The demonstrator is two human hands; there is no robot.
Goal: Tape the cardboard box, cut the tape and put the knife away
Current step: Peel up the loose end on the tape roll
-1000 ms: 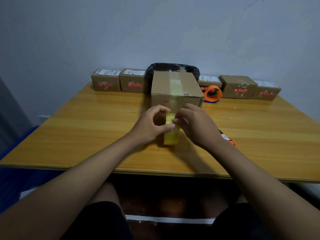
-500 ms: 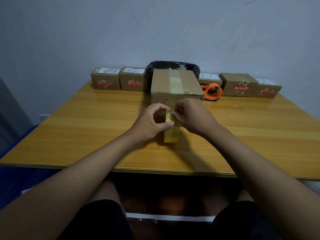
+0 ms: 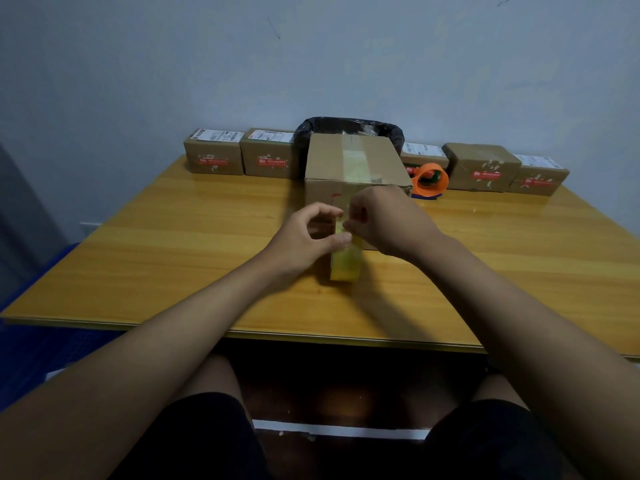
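Observation:
A brown cardboard box stands mid-table with a strip of clear tape along its top seam. Just in front of it a yellowish roll of tape stands on edge on the table. My left hand grips the top of the roll with thumb and fingers. My right hand pinches the tape's loose end just above the roll, close to the box's front face. The knife is not visible; my right forearm covers the spot beside it.
An orange tape dispenser lies right of the box. Small labelled cardboard boxes line the table's far edge by the wall. A black-lined bin sits behind the big box. The wooden table ends near my knees.
My right hand has moved up and away from me toward the box front, pinching the tape end. The orange-and-black knife seen by my right wrist is now hidden under my forearm.

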